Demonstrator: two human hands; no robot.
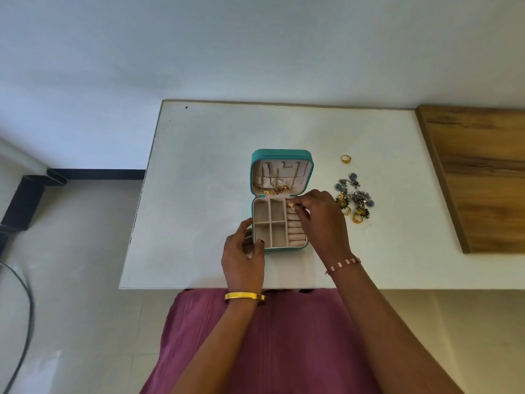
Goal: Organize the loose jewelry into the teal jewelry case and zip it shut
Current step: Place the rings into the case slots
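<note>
The teal jewelry case (281,153) lies open on the white table, lid tilted back with gold necklaces (272,190) hanging in it. Its base has several cream compartments and ring rolls (295,230) along the right side. My right hand (318,214) pinches a small gold ring (290,205) over the top of the ring rolls. My left hand (241,251) grips the case's front left corner. A pile of loose jewelry (353,199) lies to the right of the case, with a single gold ring (345,159) beyond it.
A wooden board (480,177) covers the table's right end. The white table (199,172) ends at a near edge close to my lap. Left of it are floor, a dark frame (25,200) and a cable (27,322).
</note>
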